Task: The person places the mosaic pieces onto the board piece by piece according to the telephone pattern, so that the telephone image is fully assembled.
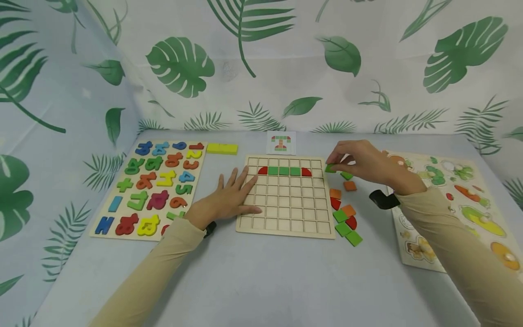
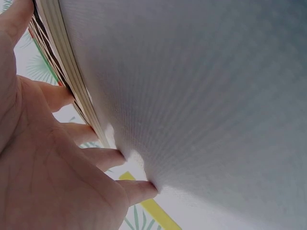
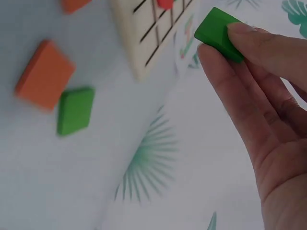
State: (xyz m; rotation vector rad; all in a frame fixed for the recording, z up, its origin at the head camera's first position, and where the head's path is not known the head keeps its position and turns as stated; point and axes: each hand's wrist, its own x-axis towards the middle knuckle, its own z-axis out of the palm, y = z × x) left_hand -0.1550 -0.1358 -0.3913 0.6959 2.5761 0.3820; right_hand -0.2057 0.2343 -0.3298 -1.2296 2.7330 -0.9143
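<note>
A wooden grid board lies on the table, its second row bearing three green square tiles between two red rounded tiles. My left hand rests with spread fingers on the board's left edge; in the left wrist view those fingers reach along that edge. Between thumb and fingers, my right hand pinches a green square tile just off the board's upper right corner. Below that hand lie another green tile and an orange tile.
Several green, orange and red tiles lie along the board's right side. A pattern card stands behind the board. To the left are a number puzzle and yellow tiles; a vegetable puzzle lies under the right forearm.
</note>
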